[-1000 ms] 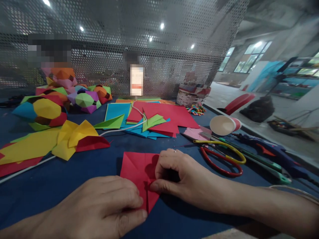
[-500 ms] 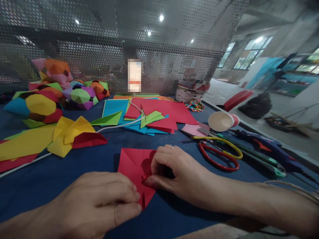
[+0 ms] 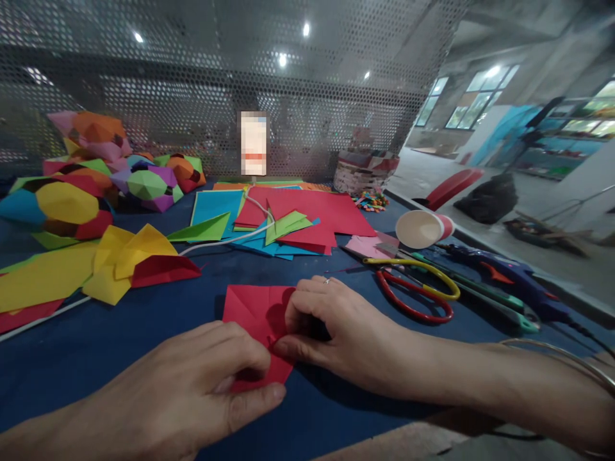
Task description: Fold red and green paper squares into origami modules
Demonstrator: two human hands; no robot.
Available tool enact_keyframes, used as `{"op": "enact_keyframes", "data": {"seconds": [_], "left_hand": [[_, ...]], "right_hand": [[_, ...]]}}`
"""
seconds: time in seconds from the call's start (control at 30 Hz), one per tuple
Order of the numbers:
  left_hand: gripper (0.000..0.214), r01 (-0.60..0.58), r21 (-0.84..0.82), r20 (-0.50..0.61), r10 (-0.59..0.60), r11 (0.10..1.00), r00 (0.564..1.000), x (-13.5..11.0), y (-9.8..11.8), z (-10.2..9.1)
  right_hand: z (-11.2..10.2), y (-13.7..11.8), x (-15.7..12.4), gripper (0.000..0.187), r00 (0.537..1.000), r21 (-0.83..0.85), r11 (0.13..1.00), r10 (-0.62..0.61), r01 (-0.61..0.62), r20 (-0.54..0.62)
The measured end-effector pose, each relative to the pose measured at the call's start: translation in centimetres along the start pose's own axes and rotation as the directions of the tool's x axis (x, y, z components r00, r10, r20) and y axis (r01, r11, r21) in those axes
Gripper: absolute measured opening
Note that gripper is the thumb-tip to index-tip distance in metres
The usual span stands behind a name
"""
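A creased red sheet of paper (image 3: 250, 306) lies on the dark blue table in front of me, its near part partly covered by my hands. My right hand (image 3: 339, 326) grips the sheet's right side, fingers bent and thumb against a fold near the middle. Over the left and near part rests my left hand (image 3: 211, 378), fingers curled down onto the paper and thumb stretched along its near edge. What lies under the left fingers is hidden. Red-and-yellow-handled scissors (image 3: 418, 294) lie beyond my right hand.
Coloured paper sheets (image 3: 307, 208) are piled at the back, crossed by a white cable (image 3: 225, 242). Folded yellow paper (image 3: 127, 259) and paper balls (image 3: 72, 205) occupy the left. On the right are a tipped paper cup (image 3: 418, 229), a green cutter (image 3: 494, 298) and a glue gun (image 3: 509, 278).
My left hand has shifted slightly, its fingers curling more and its thumb sliding right along the sheet's near edge. My right hand keeps its hold. The whole view has moved a little.
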State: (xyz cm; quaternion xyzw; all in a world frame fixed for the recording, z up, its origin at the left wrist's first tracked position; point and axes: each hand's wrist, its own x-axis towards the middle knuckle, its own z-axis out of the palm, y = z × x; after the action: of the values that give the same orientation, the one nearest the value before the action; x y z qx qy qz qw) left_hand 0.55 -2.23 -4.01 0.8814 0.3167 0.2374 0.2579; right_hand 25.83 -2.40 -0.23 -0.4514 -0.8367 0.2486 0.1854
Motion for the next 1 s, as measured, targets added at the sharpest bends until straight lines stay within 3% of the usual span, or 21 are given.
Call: {"op": "enact_keyframes", "data": {"seconds": [0.23,0.4,0.53,0.63,0.73,0.83,0.9,1.0], "left_hand": [[0.015,-0.033,0.042,0.071,0.030,0.999,0.997,-0.1,-0.6,-0.3],[0.023,-0.034,0.102,-0.034,0.037,0.994,0.999,0.2,-0.1,-0.1],[0.029,-0.040,0.148,-0.087,0.054,0.988,0.995,0.0,0.2,0.1],[0.033,-0.107,0.180,-0.057,0.119,0.978,0.991,0.2,0.1,-0.1],[0.023,-0.186,0.253,-0.047,0.204,0.949,0.978,0.3,-0.5,-0.2],[0.037,-0.236,0.350,-0.070,0.276,0.907,0.959,0.0,-1.3,-0.3],[0.036,-0.307,0.384,-0.033,0.345,0.871,0.938,-0.5,-1.9,-0.4],[0.055,-0.386,0.362,0.036,0.402,0.848,0.915,-1.2,-2.3,-0.5]], "right_hand": [[-0.1,-0.4,-0.3,0.046,1.000,0.000,1.000,0.017,-0.017,0.006],[-0.8,-0.2,0.0,0.044,0.994,0.000,0.994,0.111,-0.111,0.003],[-1.3,0.7,0.1,0.038,0.994,0.051,0.992,0.112,-0.111,-0.014],[-1.5,1.3,-0.1,0.032,0.996,0.064,0.994,0.090,-0.089,-0.009],[-1.6,1.4,-0.3,0.026,0.998,0.065,0.996,0.065,-0.065,0.001],[-1.6,1.5,-0.5,0.023,1.000,0.061,0.998,0.025,-0.024,-0.013],[-1.5,1.6,-0.5,0.022,1.000,0.062,0.998,-0.005,0.007,-0.025],[-1.1,1.8,-0.6,0.020,0.998,0.067,0.997,-0.040,0.043,-0.048]]}}
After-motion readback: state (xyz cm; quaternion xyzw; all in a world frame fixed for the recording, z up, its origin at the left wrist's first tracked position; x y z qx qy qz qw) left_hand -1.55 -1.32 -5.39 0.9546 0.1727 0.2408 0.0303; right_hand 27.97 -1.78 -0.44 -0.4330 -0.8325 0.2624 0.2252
